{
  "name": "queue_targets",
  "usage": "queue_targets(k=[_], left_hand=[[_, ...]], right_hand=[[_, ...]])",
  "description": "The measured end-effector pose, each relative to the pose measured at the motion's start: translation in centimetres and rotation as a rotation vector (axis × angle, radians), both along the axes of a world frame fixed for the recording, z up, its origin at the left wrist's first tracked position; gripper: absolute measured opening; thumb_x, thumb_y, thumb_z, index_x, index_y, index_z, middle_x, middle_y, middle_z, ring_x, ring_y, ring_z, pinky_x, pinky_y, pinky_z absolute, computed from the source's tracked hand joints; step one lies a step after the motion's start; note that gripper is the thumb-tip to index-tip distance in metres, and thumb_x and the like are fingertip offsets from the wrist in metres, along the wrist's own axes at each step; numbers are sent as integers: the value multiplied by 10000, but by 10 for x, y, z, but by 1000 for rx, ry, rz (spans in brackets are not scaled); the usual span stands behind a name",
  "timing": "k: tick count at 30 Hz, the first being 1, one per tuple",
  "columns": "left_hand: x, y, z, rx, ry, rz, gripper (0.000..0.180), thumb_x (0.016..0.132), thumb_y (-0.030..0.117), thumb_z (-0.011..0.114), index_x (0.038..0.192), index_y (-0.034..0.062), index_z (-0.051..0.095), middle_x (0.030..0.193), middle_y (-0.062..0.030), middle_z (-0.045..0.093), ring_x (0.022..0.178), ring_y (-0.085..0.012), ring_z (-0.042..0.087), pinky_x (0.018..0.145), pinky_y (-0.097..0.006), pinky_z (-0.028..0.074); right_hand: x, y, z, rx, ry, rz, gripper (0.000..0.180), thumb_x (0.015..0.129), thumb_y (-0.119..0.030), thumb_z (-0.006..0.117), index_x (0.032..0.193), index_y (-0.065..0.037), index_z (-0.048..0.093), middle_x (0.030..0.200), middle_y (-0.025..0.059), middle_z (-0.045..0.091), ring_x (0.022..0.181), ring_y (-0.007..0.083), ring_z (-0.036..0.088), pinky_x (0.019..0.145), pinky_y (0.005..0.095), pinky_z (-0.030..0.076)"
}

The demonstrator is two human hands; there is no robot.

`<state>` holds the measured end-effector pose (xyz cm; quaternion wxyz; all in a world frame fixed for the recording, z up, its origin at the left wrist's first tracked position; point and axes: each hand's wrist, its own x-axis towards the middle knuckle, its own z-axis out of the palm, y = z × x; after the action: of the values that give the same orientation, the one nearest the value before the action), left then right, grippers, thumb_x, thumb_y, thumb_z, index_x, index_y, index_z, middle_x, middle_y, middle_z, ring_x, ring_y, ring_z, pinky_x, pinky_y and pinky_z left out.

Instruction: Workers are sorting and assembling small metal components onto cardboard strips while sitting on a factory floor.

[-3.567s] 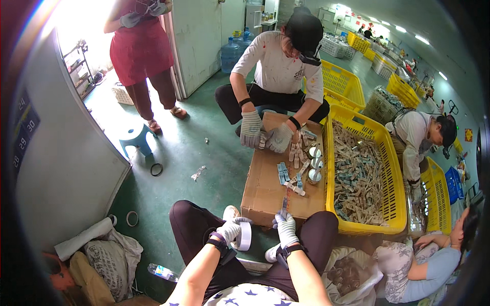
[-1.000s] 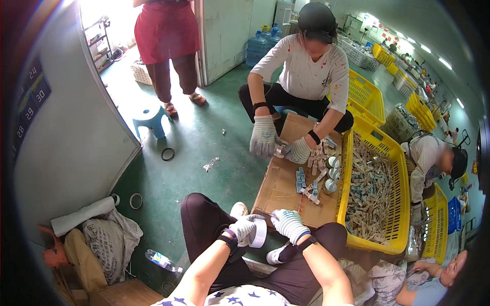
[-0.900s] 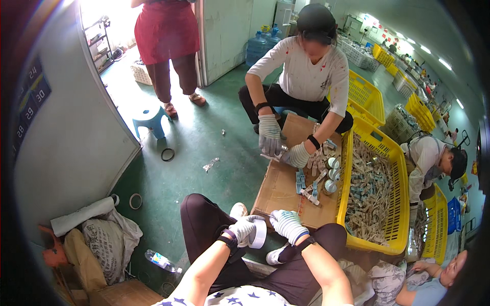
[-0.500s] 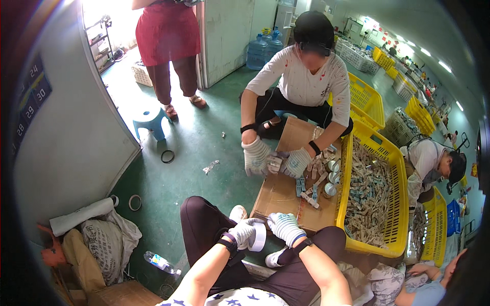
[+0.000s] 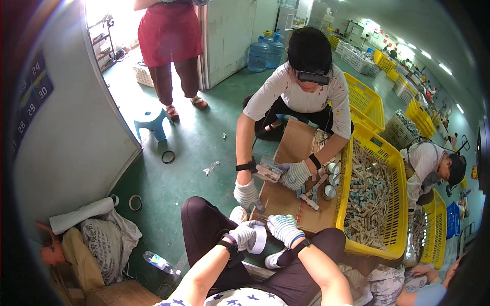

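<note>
My left hand (image 5: 244, 235), in a striped knit glove, is closed round a roll of whitish tape (image 5: 260, 240) between my knees. Just right of the roll, my right hand (image 5: 286, 229), gloved alike, has its fingers curled at the near edge of a flat cardboard sheet (image 5: 282, 199). What those fingers hold, if anything, is too small to make out. Opposite me crouches a co-worker, whose one gloved hand (image 5: 296, 176) holds a small bundle of pale strip-like pieces (image 5: 269, 169). The co-worker's other hand (image 5: 248, 195) reaches down to the cardboard's left corner, close to my hands.
A yellow basket (image 5: 343, 204) full of small pale pieces stands right of the cardboard. Loose pieces (image 5: 309, 201) and round silvery rolls (image 5: 331, 190) lie on the cardboard. A blue stool (image 5: 150, 122), a water bottle (image 5: 161, 262) and white sacks (image 5: 104, 245) are to the left.
The co-worker has leaned forward and let go of the bundle with one hand, which has moved down toward the cardboard's near left corner. My hands have barely moved.
</note>
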<state>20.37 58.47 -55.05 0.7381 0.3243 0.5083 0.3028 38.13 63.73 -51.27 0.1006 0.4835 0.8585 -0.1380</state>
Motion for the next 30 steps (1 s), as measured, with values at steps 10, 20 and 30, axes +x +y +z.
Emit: queue_targets(k=[10, 20, 30], left_hand=[[-5, -10, -11, 20, 24, -132, 540, 689, -95, 511, 1212, 4, 599, 960, -71, 657, 812, -172, 616, 731, -299, 516], [-1, -9, 41, 317, -109, -109, 613, 704, -81, 606, 1298, 59, 548, 960, -37, 637, 842, -160, 627, 775, -301, 523], [6, 49, 134, 268, -314, -169, 572, 872, 146, 668, 1372, -31, 453, 1262, -107, 585, 1199, -179, 525, 1026, -319, 414]], right_hand=[[-13, -12, -18, -45, -168, 119, 256, 923, -200, 449, 983, -88, 671, 955, 124, 714, 865, 277, 699, 730, 440, 500], [79, 15, 37, 330, -208, -222, 317, 781, -297, 668, 1042, -119, 647, 1028, 104, 650, 1000, 292, 607, 916, 499, 395], [34, -42, 76, -719, 1463, -247, 407, 965, -376, 566, 1222, -60, 562, 1083, 19, 602, 997, 135, 555, 891, 291, 450]])
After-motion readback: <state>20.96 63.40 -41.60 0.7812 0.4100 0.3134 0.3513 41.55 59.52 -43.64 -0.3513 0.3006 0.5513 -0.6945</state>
